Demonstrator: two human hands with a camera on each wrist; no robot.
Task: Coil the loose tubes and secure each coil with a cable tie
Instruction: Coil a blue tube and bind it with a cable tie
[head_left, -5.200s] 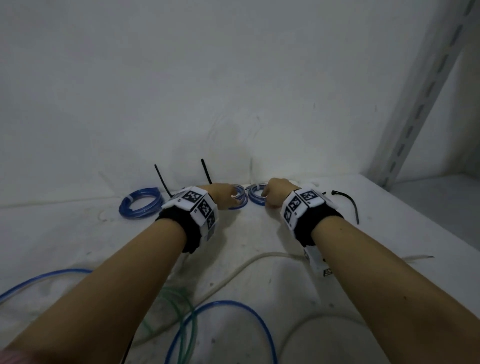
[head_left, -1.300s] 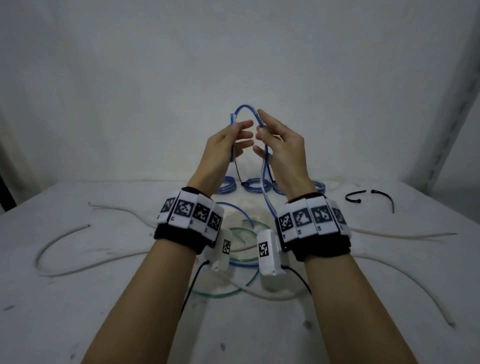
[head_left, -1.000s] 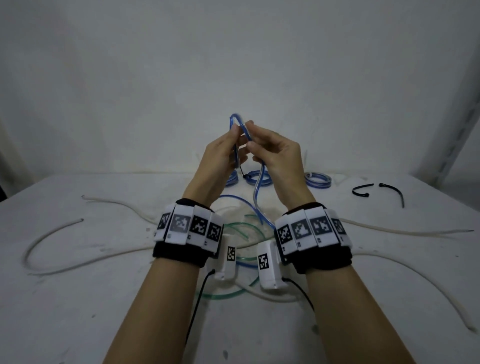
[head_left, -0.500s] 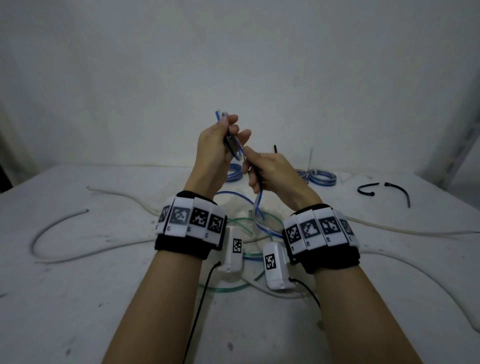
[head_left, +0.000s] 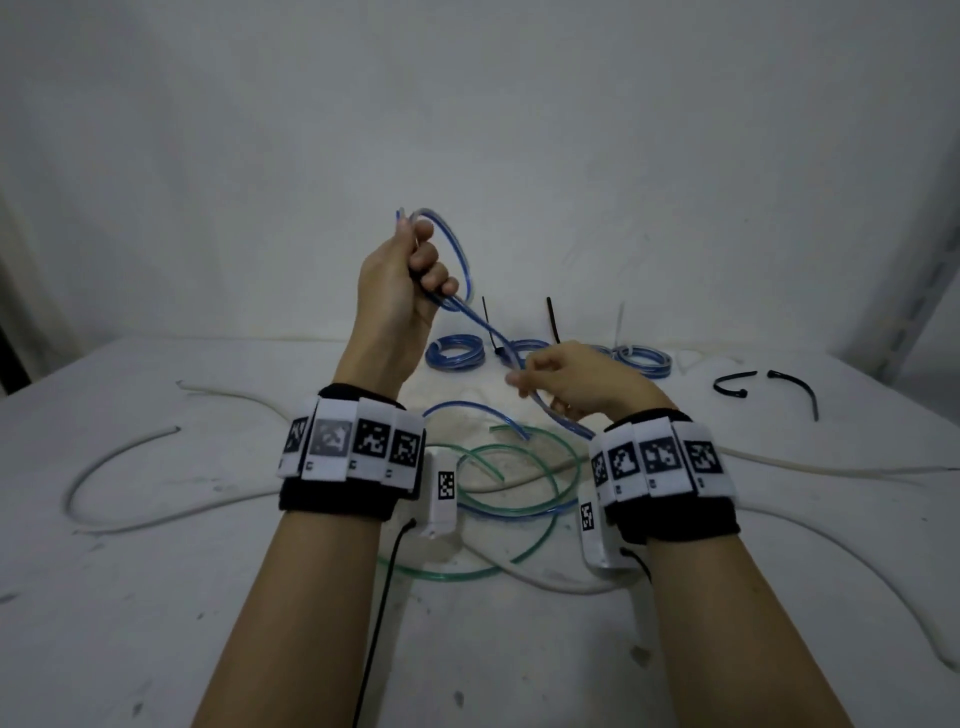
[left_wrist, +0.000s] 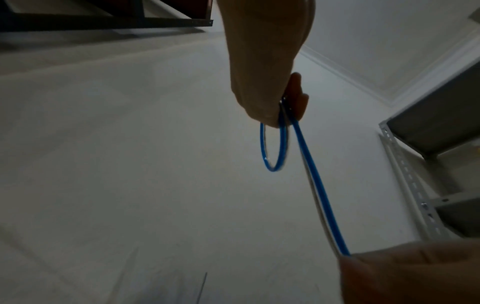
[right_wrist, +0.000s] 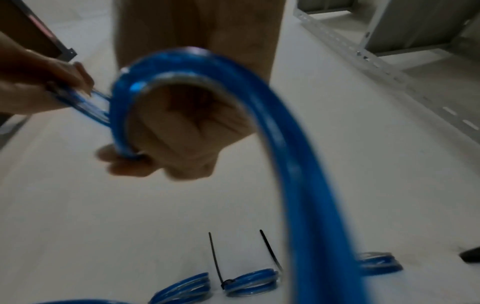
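Note:
My left hand is raised above the table and grips a small loop of the blue tube in its curled fingers. In the left wrist view the loop hangs from the left hand. From there the tube runs down and to the right to my right hand, which pinches it just above the table. The right wrist view shows the tube curving over the right hand. The tube's free length trails on the table.
Three tied blue coils lie by the back wall, their tie tails sticking up. Two loose black cable ties lie at the right. A green tube and white tubes sprawl across the white table.
The hands have parted: the right hand slid down and right along the tube, while the left stayed raised. The loop in the left hand has grown wider.

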